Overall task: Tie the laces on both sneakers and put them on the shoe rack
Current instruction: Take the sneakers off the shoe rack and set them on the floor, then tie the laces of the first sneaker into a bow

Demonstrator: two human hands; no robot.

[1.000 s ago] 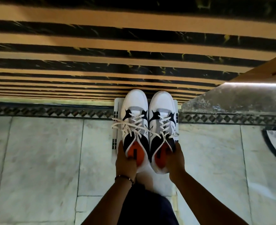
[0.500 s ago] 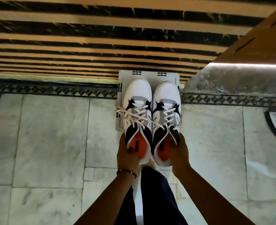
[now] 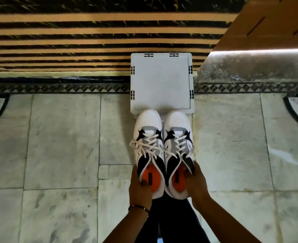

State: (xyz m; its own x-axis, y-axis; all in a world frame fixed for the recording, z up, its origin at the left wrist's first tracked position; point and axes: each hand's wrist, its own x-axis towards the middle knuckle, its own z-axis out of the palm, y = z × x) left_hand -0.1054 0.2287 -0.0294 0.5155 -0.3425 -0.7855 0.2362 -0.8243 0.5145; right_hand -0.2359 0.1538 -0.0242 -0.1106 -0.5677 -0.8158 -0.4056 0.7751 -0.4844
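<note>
We have one sneaker in each hand: the left hand (image 3: 139, 189) is clamped on the heel collar of the left sneaker (image 3: 149, 151), thumb down inside over the orange insole, and the right hand (image 3: 196, 185) grips the right sneaker (image 3: 178, 149) the same way at its heel. The pair sits side by side, touching, toes pointing at the white shoe rack (image 3: 161, 83), whose top is bare; the toes overlap its near edge, though we cannot tell whether they rest on it or hang just above. The laces (image 3: 150, 146) look crossed and loosely knotted, with ends trailing across both tongues. We judge these to be light, with stiff soles and a padded, yielding collar, so the heel grip is the sound one: it steers the whole shoe. The loose lace ends are the soft part and could snag or drag under a sole as we slide the pair onto the rack.
</note>
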